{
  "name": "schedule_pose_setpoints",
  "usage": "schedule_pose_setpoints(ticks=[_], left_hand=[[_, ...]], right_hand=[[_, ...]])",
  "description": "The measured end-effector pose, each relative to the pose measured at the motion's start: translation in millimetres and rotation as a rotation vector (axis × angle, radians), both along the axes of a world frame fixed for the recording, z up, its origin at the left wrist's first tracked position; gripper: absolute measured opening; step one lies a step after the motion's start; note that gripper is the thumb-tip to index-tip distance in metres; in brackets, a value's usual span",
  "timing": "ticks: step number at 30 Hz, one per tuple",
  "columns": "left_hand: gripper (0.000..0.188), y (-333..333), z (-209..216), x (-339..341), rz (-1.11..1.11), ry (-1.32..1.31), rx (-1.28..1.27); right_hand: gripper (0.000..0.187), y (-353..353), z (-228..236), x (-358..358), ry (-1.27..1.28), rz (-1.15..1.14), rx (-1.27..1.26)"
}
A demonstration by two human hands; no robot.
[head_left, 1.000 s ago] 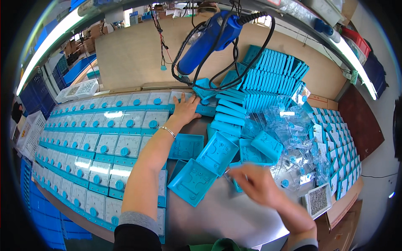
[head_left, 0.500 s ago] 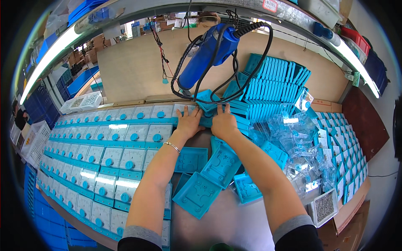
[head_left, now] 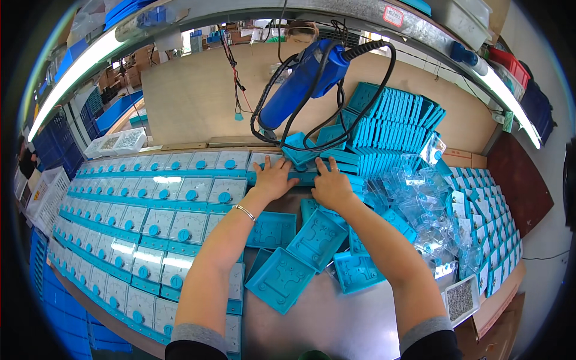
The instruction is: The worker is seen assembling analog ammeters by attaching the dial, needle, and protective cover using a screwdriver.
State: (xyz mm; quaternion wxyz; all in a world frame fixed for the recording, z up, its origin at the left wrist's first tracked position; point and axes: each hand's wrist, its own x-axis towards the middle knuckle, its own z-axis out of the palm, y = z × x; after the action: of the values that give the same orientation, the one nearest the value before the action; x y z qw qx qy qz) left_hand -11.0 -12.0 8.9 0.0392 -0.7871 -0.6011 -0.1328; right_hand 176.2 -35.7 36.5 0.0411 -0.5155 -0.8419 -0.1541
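My left hand lies with fingers stretched over the right end of the farthest row of panel meters, which have clear covers, pale dials and teal bases. My right hand is also spread, its fingertips at the front of the stacked teal meter bases. Between the hands runs a teal edge, and just beyond it sits a tilted teal base. Neither hand is closed round anything; the fingertips partly hide what they touch. Loose empty teal bases lie between my forearms.
A blue electric screwdriver hangs with looped black cable above the hands. To the right are clear covers, a white tray of small metal parts and rows of parts with white faces. Tall stacks of teal bases stand behind.
My hands have moved slightly apart, the right one shifting to the right. The left thumb now sticks out more. The tilted base beyond them shows more fully.
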Motion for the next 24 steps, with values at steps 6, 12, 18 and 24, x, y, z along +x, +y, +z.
schedule_pose_setpoints(ticks=[6,12,18,24], left_hand=[[0.043,12.1,15.6,11.0,-0.136,-0.182,0.267],[0.022,16.9,14.6,4.3,-0.187,-0.08,0.425],[0.016,-53.3,58.9,-5.4,-0.381,-0.154,0.4],[0.018,-121.8,76.2,71.7,-0.996,-0.069,0.537]], right_hand=[[0.042,-3.7,9.3,-3.9,0.06,0.04,0.031],[0.038,-50.6,36.3,-2.2,0.135,0.243,0.155],[0.033,-163.9,65.6,69.3,0.228,0.349,0.078],[0.032,-243.2,64.9,118.9,0.346,0.408,-0.137]])
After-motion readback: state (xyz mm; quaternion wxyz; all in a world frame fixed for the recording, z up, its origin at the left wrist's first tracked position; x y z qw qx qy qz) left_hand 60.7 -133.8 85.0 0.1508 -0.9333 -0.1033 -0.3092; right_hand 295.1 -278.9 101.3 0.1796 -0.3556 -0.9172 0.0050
